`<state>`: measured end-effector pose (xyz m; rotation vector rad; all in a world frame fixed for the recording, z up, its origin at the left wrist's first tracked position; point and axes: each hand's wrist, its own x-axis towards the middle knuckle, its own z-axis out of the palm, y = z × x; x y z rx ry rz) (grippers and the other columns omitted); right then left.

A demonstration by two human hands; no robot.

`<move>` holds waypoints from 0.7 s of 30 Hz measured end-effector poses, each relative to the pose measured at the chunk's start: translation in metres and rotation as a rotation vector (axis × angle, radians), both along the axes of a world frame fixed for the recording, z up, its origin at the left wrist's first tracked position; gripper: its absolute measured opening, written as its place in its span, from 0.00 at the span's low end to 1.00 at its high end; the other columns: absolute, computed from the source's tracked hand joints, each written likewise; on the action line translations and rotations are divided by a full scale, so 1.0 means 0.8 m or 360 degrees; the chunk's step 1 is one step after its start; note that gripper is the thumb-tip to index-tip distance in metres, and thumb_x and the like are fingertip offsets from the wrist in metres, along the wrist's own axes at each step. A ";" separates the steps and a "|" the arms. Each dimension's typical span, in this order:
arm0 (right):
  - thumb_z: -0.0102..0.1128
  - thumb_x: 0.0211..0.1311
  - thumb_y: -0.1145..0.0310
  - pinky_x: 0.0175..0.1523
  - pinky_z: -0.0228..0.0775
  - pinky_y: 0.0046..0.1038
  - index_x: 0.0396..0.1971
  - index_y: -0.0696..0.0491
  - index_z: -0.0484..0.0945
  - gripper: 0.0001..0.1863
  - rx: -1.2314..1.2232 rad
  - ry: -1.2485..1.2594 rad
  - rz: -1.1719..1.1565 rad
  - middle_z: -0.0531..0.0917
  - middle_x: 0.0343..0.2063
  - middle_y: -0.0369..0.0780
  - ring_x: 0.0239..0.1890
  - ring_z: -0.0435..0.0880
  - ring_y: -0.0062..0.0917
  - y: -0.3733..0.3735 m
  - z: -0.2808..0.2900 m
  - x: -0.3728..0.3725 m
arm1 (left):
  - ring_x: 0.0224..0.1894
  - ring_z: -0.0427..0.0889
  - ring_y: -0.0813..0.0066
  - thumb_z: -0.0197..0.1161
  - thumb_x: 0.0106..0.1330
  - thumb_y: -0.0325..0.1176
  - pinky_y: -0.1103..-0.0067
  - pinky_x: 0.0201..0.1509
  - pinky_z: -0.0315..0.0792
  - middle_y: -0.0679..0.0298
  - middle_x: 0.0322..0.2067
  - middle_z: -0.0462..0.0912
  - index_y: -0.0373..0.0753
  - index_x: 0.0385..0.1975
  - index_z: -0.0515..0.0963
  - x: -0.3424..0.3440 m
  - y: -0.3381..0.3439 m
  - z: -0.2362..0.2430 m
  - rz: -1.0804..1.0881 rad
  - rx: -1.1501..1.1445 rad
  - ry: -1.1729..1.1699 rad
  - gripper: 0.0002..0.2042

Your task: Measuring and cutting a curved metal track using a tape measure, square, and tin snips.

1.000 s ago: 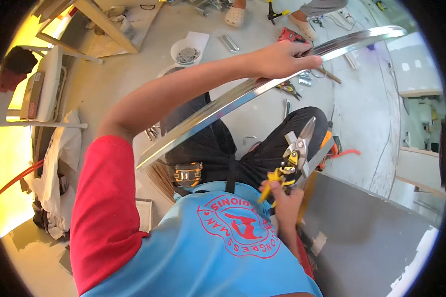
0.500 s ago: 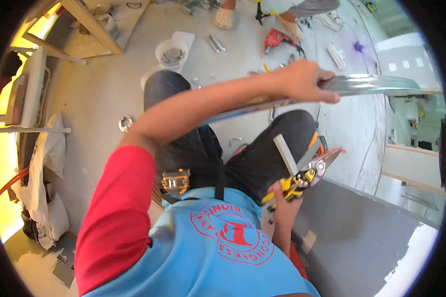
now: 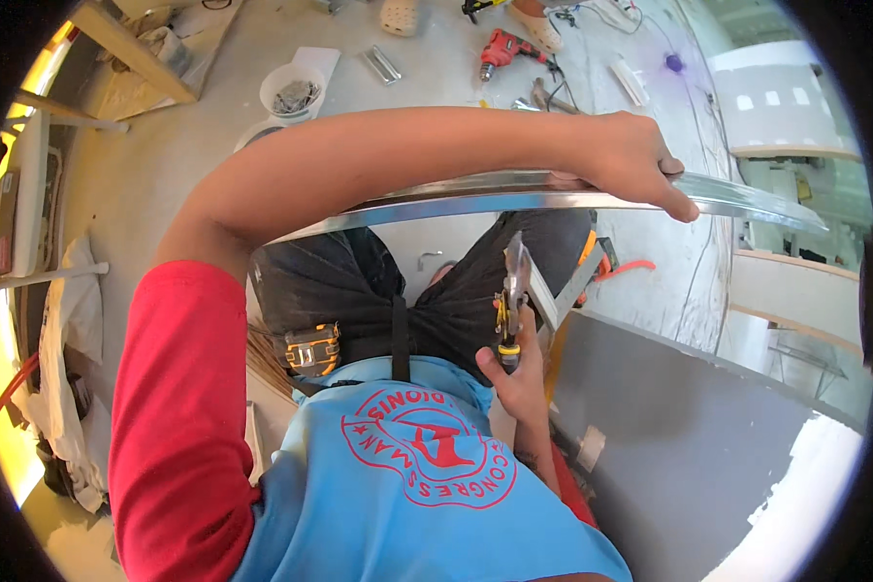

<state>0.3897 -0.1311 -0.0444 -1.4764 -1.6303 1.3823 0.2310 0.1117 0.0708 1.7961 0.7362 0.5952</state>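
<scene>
Across my lap lies a long shiny metal channel (image 3: 514, 200), running from beneath my left forearm to the far right. My left hand (image 3: 640, 165) is closed around it toward its right end, my arm stretched over it. Below, my right hand (image 3: 524, 378) grips a pair of yellow-and-black tin snips (image 3: 512, 296), blades pointing away from me, just short of the channel. The snips appear nearly edge-on, so I cannot tell whether their blades are apart. A pale flat bar (image 3: 544, 303) stands beside them, against my right thigh.
A red drill (image 3: 507, 50) and a hammer (image 3: 551, 97) lie on the floor ahead. A white bucket (image 3: 279, 80) holds small metal pieces. A tape measure (image 3: 312, 349) hangs at my waist. To my right is a grey panel (image 3: 679, 417); another person's shoe (image 3: 399, 16) is at the top.
The channel has swung nearer my knees and more of it shows. My right hand has moved left and turned the snips from pointing right to pointing away from me.
</scene>
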 end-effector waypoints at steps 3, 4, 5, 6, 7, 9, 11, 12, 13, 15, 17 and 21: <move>0.73 0.64 0.48 0.74 0.58 0.39 0.76 0.59 0.56 0.50 -0.0026 0.0001 0.0006 0.69 0.66 0.48 0.68 0.69 0.38 0.002 0.001 -0.004 | 0.42 0.85 0.63 0.71 0.59 0.65 0.73 0.49 0.79 0.49 0.46 0.89 0.29 0.66 0.77 0.010 -0.001 -0.002 -0.0039 -0.0047 -0.0073 0.46; 0.73 0.65 0.48 0.74 0.57 0.40 0.76 0.59 0.55 0.51 -0.0020 -0.0004 0.0016 0.67 0.67 0.49 0.69 0.68 0.39 0.003 0.000 -0.004 | 0.42 0.85 0.64 0.71 0.59 0.65 0.73 0.47 0.79 0.50 0.45 0.88 0.28 0.66 0.77 0.014 -0.002 -0.001 -0.0023 -0.0064 -0.0106 0.46; 0.73 0.65 0.48 0.74 0.57 0.40 0.76 0.59 0.55 0.51 -0.0022 -0.0003 0.0014 0.67 0.67 0.49 0.69 0.68 0.39 0.004 -0.001 -0.004 | 0.41 0.85 0.65 0.72 0.59 0.64 0.74 0.45 0.79 0.50 0.44 0.88 0.27 0.67 0.76 0.017 -0.002 -0.001 -0.0006 -0.0080 -0.0137 0.47; 0.72 0.65 0.49 0.75 0.57 0.40 0.76 0.59 0.55 0.51 0.0025 0.0000 0.0029 0.66 0.68 0.49 0.70 0.67 0.40 0.006 -0.001 -0.004 | 0.41 0.85 0.65 0.72 0.59 0.64 0.74 0.45 0.79 0.50 0.44 0.88 0.27 0.67 0.76 0.019 -0.001 -0.001 -0.0006 -0.0082 -0.0134 0.47; 0.72 0.65 0.49 0.75 0.56 0.40 0.76 0.60 0.55 0.50 0.0070 -0.0011 0.0044 0.66 0.68 0.50 0.71 0.66 0.41 0.006 -0.002 -0.005 | 0.41 0.85 0.65 0.72 0.60 0.64 0.74 0.44 0.79 0.50 0.45 0.88 0.27 0.67 0.75 0.014 -0.004 0.006 -0.0047 -0.0147 -0.0127 0.47; 0.72 0.65 0.49 0.76 0.55 0.40 0.76 0.60 0.55 0.51 0.0047 -0.0005 0.0033 0.66 0.68 0.50 0.72 0.65 0.41 0.006 -0.006 -0.005 | 0.42 0.84 0.65 0.72 0.60 0.63 0.74 0.43 0.79 0.50 0.46 0.87 0.27 0.67 0.75 0.011 -0.006 0.005 -0.0091 -0.0215 -0.0130 0.46; 0.72 0.65 0.49 0.76 0.54 0.40 0.77 0.61 0.54 0.51 0.0030 0.0026 0.0025 0.66 0.68 0.50 0.72 0.65 0.41 0.007 -0.006 -0.006 | 0.41 0.85 0.65 0.72 0.60 0.64 0.72 0.41 0.80 0.50 0.45 0.87 0.28 0.67 0.76 0.016 -0.007 0.002 -0.0046 -0.0124 -0.0178 0.46; 0.72 0.65 0.48 0.77 0.53 0.40 0.77 0.61 0.54 0.52 0.0021 0.0039 0.0014 0.66 0.69 0.51 0.73 0.64 0.42 0.008 -0.003 -0.008 | 0.41 0.85 0.65 0.72 0.60 0.64 0.72 0.41 0.80 0.50 0.45 0.87 0.28 0.67 0.76 0.018 -0.006 0.000 -0.0045 -0.0124 -0.0177 0.46; 0.72 0.65 0.48 0.77 0.52 0.41 0.77 0.62 0.54 0.53 0.0012 0.0051 0.0003 0.66 0.69 0.51 0.74 0.64 0.42 0.009 0.000 -0.009 | 0.41 0.85 0.65 0.72 0.60 0.64 0.72 0.42 0.80 0.50 0.44 0.88 0.28 0.66 0.77 0.016 -0.009 0.004 -0.0047 -0.0126 -0.0130 0.45; 0.71 0.65 0.47 0.78 0.51 0.41 0.77 0.63 0.53 0.53 0.0013 0.0026 0.0006 0.65 0.69 0.51 0.74 0.63 0.43 0.009 0.003 -0.007 | 0.40 0.85 0.64 0.71 0.60 0.65 0.72 0.42 0.80 0.50 0.43 0.88 0.29 0.66 0.78 0.016 -0.013 0.008 -0.0047 -0.0129 -0.0085 0.45; 0.71 0.66 0.46 0.78 0.50 0.41 0.77 0.63 0.53 0.53 0.0016 -0.0004 0.0001 0.65 0.70 0.52 0.74 0.63 0.43 0.009 0.004 -0.006 | 0.39 0.85 0.63 0.71 0.61 0.64 0.71 0.43 0.80 0.50 0.41 0.88 0.31 0.64 0.79 0.022 -0.012 0.009 -0.0032 -0.0026 -0.0027 0.43; 0.69 0.67 0.45 0.79 0.48 0.43 0.77 0.64 0.53 0.53 0.0068 0.0014 0.0027 0.63 0.71 0.52 0.75 0.61 0.44 0.011 0.006 -0.006 | 0.37 0.85 0.62 0.70 0.62 0.64 0.70 0.42 0.79 0.50 0.37 0.88 0.32 0.59 0.84 0.027 -0.011 0.009 0.0007 0.0021 -0.0039 0.39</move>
